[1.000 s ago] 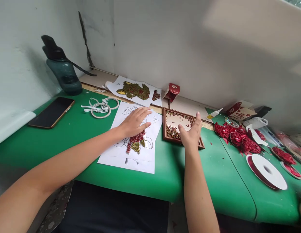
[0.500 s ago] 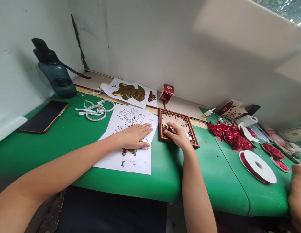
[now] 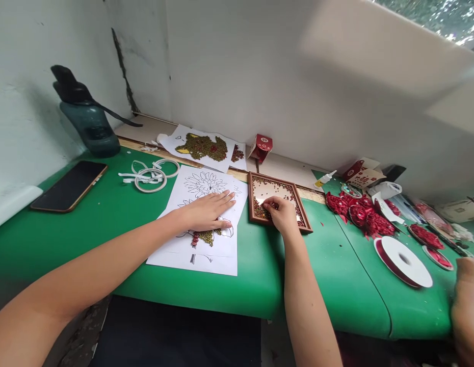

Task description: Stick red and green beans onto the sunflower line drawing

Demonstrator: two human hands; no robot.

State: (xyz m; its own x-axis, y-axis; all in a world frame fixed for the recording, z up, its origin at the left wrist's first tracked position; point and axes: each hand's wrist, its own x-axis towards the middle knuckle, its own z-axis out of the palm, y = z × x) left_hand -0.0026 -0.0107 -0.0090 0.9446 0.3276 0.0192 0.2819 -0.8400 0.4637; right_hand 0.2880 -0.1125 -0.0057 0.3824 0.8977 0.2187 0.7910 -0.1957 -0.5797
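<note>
My left hand [image 3: 207,210] lies flat, fingers stretched out, on a white sheet [image 3: 201,244] printed with a flower outline and partly filled with red and green beans [image 3: 204,237]. My right hand [image 3: 282,212] rests in a brown-framed tray [image 3: 294,191] of loose red and green beans just right of the sheet. Its fingertips are pinched together among the beans; what they hold is too small to make out.
On the green table [image 3: 107,214] are a phone [image 3: 70,186], white tape rings [image 3: 150,177], a dark water bottle [image 3: 86,120], a finished bean picture [image 3: 202,146], a small red box [image 3: 261,145], red ribbon flowers [image 3: 365,216], a ribbon spool [image 3: 404,261] and a glue bottle [image 3: 324,179]. Another person's hand [image 3: 466,306] shows at bottom right.
My right hand came down from above the tray into the beans and closed its fingertips. My left hand slid toward me on the sheet and still lies flat.
</note>
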